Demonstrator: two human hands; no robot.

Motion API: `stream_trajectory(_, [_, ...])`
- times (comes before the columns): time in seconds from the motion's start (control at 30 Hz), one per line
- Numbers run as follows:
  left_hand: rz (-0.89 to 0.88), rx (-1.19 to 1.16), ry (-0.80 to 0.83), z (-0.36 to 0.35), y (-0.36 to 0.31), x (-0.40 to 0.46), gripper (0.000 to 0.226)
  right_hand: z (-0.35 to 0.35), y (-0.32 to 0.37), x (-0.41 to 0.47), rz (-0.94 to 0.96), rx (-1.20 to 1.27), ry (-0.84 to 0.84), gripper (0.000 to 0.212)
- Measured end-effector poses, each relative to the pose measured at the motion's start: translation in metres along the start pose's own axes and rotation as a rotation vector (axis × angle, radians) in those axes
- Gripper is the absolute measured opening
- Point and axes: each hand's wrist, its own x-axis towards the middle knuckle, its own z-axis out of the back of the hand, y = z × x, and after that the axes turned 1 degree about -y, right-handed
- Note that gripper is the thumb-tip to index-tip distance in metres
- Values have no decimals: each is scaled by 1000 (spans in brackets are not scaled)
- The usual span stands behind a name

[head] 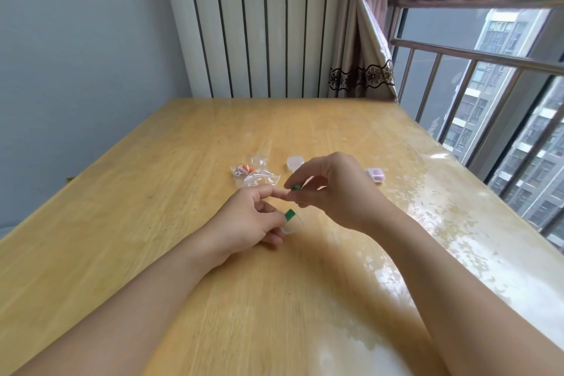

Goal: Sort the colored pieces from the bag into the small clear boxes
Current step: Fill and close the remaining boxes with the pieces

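Note:
My left hand (247, 221) holds a small clear box (292, 224) at the table's middle; a green piece (290, 214) shows inside it at my fingertips. Just above it, my right hand (331, 185) pinches another small green piece (295, 188) between thumb and forefinger. A crumpled clear bag (255, 174) with orange and pink pieces lies beyond my left hand. A second clear box (294, 162) sits behind my right hand. A third box (376, 175) with purple contents peeks out to the right of that hand.
The wooden table (183, 253) carries a glossy clear cover with glare along its right side. A window with metal railing (476, 55) runs along the right edge. A curtain (360, 64) and striped wall panel stand at the far end.

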Motion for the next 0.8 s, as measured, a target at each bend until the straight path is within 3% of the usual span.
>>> stream_trajectory(0.2, [63,-309,23,-1,2,5,24,7,0,2,-35,270,-99,17])
stream_trajectory(0.33, [34,-483,83,-3,-2,3,19,2,-2,2,-54,197,-83,12])
stream_trajectory(0.8, [37,-575,74,-1,-8,2,26,-4,-17,8,-142,241,-65,4])
